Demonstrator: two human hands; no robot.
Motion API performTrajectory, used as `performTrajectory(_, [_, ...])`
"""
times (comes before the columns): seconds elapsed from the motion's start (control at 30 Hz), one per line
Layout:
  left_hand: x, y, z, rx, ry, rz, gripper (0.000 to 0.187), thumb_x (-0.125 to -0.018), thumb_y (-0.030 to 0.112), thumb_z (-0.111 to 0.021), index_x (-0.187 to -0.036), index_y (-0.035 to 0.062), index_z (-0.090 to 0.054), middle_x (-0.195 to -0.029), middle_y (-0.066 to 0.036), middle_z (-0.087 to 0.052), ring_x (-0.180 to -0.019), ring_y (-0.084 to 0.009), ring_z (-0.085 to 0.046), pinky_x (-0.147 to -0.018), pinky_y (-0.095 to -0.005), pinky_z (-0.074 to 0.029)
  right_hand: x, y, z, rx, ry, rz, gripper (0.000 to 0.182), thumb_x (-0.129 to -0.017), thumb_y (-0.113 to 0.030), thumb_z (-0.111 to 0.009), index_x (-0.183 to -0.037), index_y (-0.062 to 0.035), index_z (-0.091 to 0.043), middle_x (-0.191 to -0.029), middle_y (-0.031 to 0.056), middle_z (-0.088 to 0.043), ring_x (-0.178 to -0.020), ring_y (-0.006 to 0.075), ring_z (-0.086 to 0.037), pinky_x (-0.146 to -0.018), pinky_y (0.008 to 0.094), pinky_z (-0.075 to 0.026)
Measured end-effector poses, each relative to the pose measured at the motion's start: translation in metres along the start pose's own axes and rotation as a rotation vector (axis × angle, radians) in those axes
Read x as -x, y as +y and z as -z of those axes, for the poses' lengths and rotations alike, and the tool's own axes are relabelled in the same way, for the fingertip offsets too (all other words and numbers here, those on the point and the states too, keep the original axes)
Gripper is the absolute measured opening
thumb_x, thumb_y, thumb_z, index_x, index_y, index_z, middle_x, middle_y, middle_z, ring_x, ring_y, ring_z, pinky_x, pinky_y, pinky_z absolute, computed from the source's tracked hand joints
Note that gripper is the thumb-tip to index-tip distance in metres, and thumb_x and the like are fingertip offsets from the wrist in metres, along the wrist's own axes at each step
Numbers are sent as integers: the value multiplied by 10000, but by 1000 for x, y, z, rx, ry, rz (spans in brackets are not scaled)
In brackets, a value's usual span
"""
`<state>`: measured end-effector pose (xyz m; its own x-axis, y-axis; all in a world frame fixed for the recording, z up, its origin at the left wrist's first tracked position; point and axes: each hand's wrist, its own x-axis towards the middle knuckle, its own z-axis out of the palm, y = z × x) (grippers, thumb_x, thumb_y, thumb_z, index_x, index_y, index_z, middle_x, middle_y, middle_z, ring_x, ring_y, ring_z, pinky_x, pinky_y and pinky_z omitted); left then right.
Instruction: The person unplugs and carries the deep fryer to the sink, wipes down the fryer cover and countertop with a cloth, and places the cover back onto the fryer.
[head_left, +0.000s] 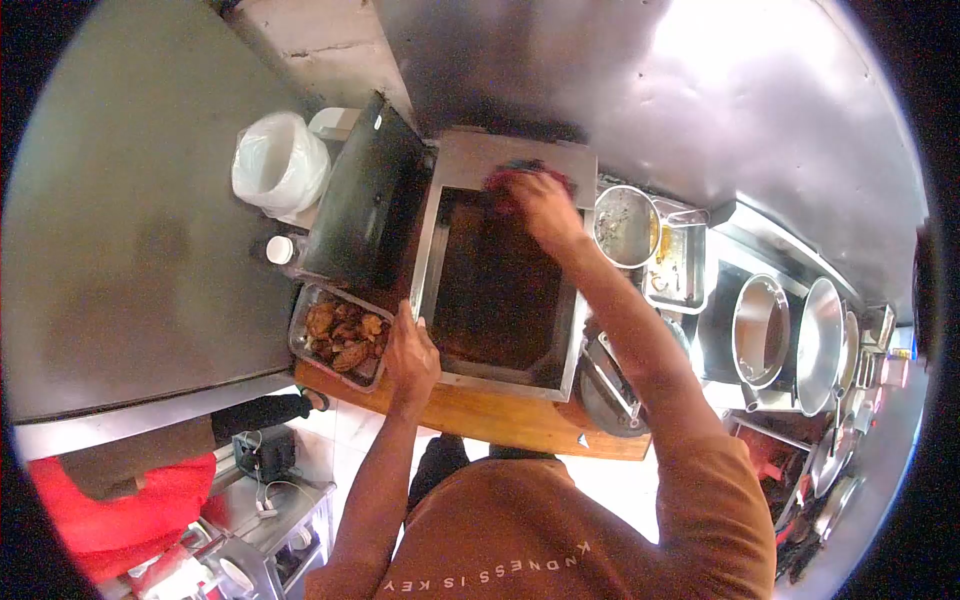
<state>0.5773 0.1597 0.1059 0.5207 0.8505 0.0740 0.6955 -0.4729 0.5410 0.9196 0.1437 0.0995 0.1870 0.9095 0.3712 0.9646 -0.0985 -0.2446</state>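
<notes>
A metal-framed fryer (585, 350) with a dark rectangular well stands in front of me. My right hand (540, 205) presses a dark red cloth (507, 178) onto the metal ledge at its back. My left hand (411, 350) rests at the fryer's left front edge; its fingers are partly hidden, so their grip is unclear. Just left of that hand, a clear plastic tub (345, 335) holds browned pieces of food. A dark upright metal panel (365, 205) leans beside the fryer on the left.
Right of the fryer are a round strainer (627, 227), a metal tray (688, 265) and several pans. At the left stand a bag-lined container (280, 165) and a white-capped bottle (281, 250). A person in red (120, 510) is at the lower left.
</notes>
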Motion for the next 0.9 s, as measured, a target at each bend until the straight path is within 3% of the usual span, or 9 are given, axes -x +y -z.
performTrajectory(0.03, [-2,2,3,3,-12,-7,435,-1003,83,-514,-1397,-86,-439,-1224,-345,-598,-1082,-508,-608,-912,-538,-503,19,15,10,49,40,-22,391,-828,-21,-554,-1205,-48,-655,-1311,141,-612,-1241,357,-525,-1106,447,-407])
performTrajectory(0.07, [-3,5,8,3,-22,-13,430,-1004,85,-513,-1393,-86,-442,-1220,-344,-599,-1083,-508,-608,-912,-536,-503,32,18,32,-4,-80,-180,517,-805,43,-544,-1310,-45,-611,-1399,143,-576,-1322,354,-488,-1165,465,-353])
performTrajectory(0.27, [-2,4,8,-15,21,-81,399,-1009,89,-498,-1363,-89,-459,-1181,-334,-603,-1067,-513,-601,-919,-535,-494,28,17,27,19,154,-353,460,-828,67,-540,-1264,-44,-633,-1329,177,-606,-1231,401,-528,-1089,475,-405])
performTrajectory(0.47, [-1,-5,0,-24,42,-83,419,-999,92,-506,-1378,-79,-454,-1182,-325,-605,-1065,-510,-600,-911,-533,-496,-68,11,-47,-63,195,-141,409,-880,4,-546,-1285,-21,-599,-1357,191,-573,-1296,411,-477,-1115,481,-389])
performTrajectory(0.53, [-1,-12,-6,-55,94,-125,429,-996,89,-510,-1388,-72,-444,-1180,-319,-607,-1056,-507,-603,-902,-532,-500,-84,20,-42,-112,79,-101,407,-887,-14,-562,-1292,-31,-596,-1357,191,-571,-1285,413,-484,-1110,477,-395])
performTrajectory(0.6, [0,-14,-8,-61,145,-177,440,-995,84,-509,-1401,-65,-429,-1176,-313,-607,-1039,-503,-606,-893,-533,-503,-80,25,-35,-108,30,-113,413,-889,-22,-572,-1302,-39,-591,-1359,193,-568,-1273,413,-493,-1108,478,-397])
performTrajectory(0.7, [0,-6,-5,-46,15,19,464,-996,81,-510,-1424,-61,-404,-1197,-308,-607,-1066,-492,-611,-902,-532,-507,-58,29,-20,-33,62,-171,428,-889,-13,-560,-1314,-45,-582,-1366,197,-561,-1258,414,-505,-1110,487,-394])
performTrajectory(0.77, [-1,0,-2,-28,39,23,461,-998,81,-510,-1423,-63,-405,-1200,-310,-606,-1077,-486,-613,-904,-527,-511,-40,32,-8,4,68,-178,430,-893,2,-529,-1317,-43,-578,-1373,200,-554,-1254,415,-508,-1115,493,-387])
performTrajectory(0.9, [0,12,6,-58,-24,108,461,-999,86,-515,-1419,-68,-406,-1197,-318,-604,-1097,-483,-613,-901,-517,-518,-7,68,7,-46,126,-10,445,-879,46,-492,-1307,-34,-580,-1348,217,-571,-1269,438,-497,-1120,503,-379])
